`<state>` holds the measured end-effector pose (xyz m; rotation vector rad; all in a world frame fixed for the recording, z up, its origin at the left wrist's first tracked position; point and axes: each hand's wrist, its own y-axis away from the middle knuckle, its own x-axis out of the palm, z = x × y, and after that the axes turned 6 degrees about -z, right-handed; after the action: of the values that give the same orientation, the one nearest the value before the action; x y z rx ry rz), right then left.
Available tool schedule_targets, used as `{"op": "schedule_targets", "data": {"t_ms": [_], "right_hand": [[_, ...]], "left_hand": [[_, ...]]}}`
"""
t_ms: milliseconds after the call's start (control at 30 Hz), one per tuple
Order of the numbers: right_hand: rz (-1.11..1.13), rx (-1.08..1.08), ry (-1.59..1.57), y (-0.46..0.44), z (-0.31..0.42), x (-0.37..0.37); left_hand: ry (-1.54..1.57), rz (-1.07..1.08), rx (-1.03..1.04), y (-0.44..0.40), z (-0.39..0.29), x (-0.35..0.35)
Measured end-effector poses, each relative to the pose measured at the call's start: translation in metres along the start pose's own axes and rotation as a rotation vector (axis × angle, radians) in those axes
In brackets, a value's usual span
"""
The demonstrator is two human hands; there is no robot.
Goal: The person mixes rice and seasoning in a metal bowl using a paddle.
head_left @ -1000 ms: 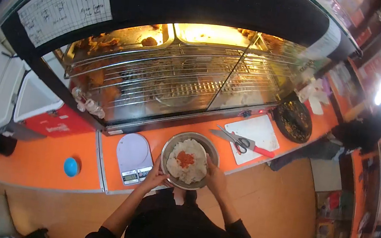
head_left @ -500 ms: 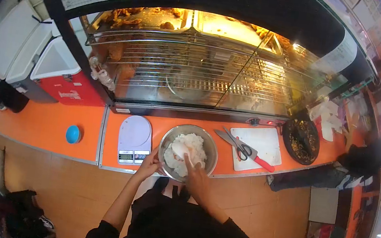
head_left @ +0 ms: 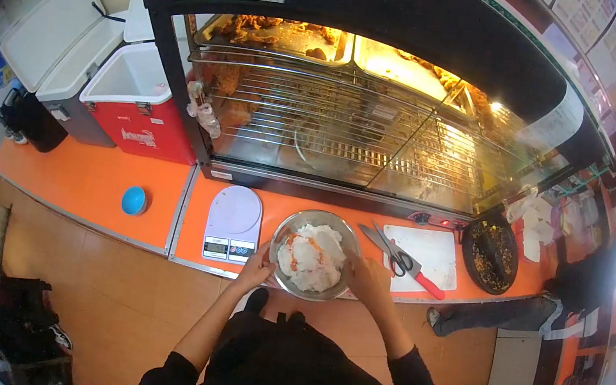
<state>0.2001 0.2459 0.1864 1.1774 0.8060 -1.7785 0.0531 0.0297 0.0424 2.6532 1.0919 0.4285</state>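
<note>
A steel bowl [head_left: 357, 240] with white rice [head_left: 308, 262] stands at the front edge of the orange counter. Orange-red streaks run across the rice. My left hand [head_left: 256, 270] grips the bowl's left side, its fingers against the outer wall. At the right rim, my right hand [head_left: 368, 278] is closed on a white rice paddle [head_left: 330, 242], whose blade rests over the upper right of the rice; the handle is mostly hidden by the fingers. A kitchen scale [head_left: 235, 212] sits just left of the bowl. Scissors [head_left: 398, 260] and a red-handled knife [head_left: 427, 283] lie to the right on a white board [head_left: 438, 250].
Behind the bowl stands a glass food warmer [head_left: 377, 147] with fried food on trays. A blue cup [head_left: 134, 201] and a red cooler [head_left: 145, 130] are at left. To the right are a dark round pan [head_left: 490, 253] and another person's leg [head_left: 495, 315].
My right hand has moved from over the rice to the bowl's right rim, taking the paddle rightward. Orange-red streaks on the rice now show more. The camera view has shifted.
</note>
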Motion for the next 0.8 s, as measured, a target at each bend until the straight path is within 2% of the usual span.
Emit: {"op": "schedule_targets", "data": {"t_ms": [67,100,133,167,300,367,500,567,667,733,800], "right_hand": [[0.067,-0.005,0.029,-0.016,-0.003,0.007],[0.067,-0.010,0.033,-0.020,-0.002,0.013],[0.149,0.060,0.028,-0.024,0.002,0.022],[0.232,0.132,0.023,-0.028,0.006,0.032],[0.208,0.113,0.196,-0.045,0.005,0.086],[0.099,0.115,0.375,-0.054,0.004,0.112],[0.054,0.065,0.327,-0.066,0.009,0.074],[0.218,0.124,0.292,-0.068,0.034,0.034],[0.096,0.069,0.437,-0.057,0.031,0.100],[0.107,0.099,0.411,-0.055,0.040,0.093],[0.049,0.122,0.222,-0.044,0.030,0.068]], "left_hand": [[0.036,0.027,-0.021,0.002,-0.008,0.003],[-0.060,0.002,0.023,0.004,-0.012,0.006],[-0.156,-0.024,0.064,0.005,-0.012,0.006],[-0.117,-0.004,0.043,0.001,-0.002,0.003],[-0.132,-0.017,0.014,0.009,-0.014,0.009],[-0.066,-0.017,0.040,0.007,-0.013,0.007],[-0.106,-0.041,0.056,0.005,-0.007,0.004],[-0.038,-0.020,0.041,0.007,-0.011,0.006],[-0.022,0.027,0.059,0.008,-0.019,0.004],[-0.005,0.033,0.000,0.009,-0.027,0.004],[0.016,0.045,-0.072,0.011,-0.018,0.002]]}}
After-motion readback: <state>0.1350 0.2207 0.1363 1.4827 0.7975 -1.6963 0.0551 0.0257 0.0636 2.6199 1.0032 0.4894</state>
